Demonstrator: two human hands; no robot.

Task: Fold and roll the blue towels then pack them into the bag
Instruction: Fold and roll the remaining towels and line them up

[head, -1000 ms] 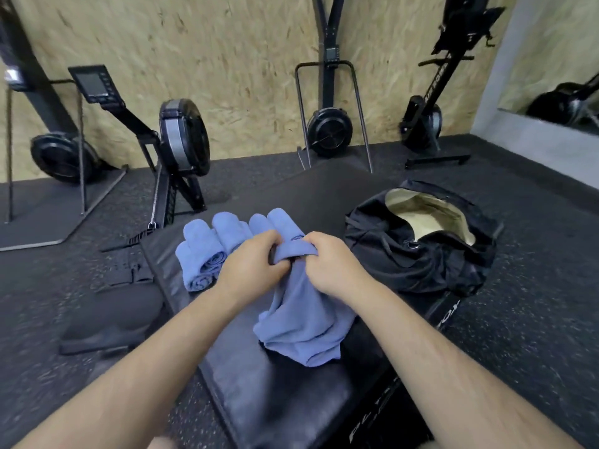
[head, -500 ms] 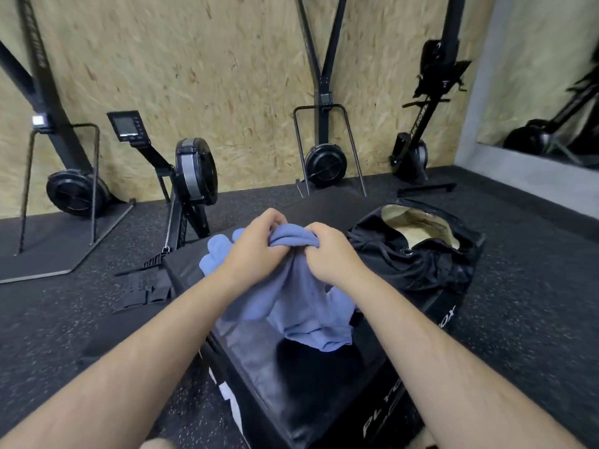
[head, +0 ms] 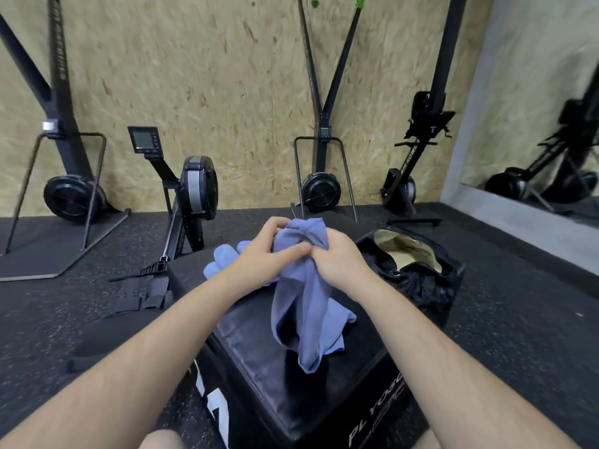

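A loose blue towel (head: 308,306) hangs from both my hands above the black plyo box (head: 259,345), its lower end bunched on the box top. My left hand (head: 262,254) grips the towel's top edge from the left. My right hand (head: 337,260) grips it close beside, from the right. Rolled blue towels (head: 223,264) lie on the box behind my left wrist, partly hidden. The black bag (head: 418,280) sits open on the box's right end, showing a tan lining.
Rowing machines (head: 191,189) and ski-type trainers (head: 321,186) stand along the wooden wall beyond the box. Black rubber floor surrounds the box. A mirror (head: 551,124) leans on the right wall.
Both hands have lifted the towel's top edge higher, so the towel now hangs long instead of lying crumpled. The view has tilted up and back.
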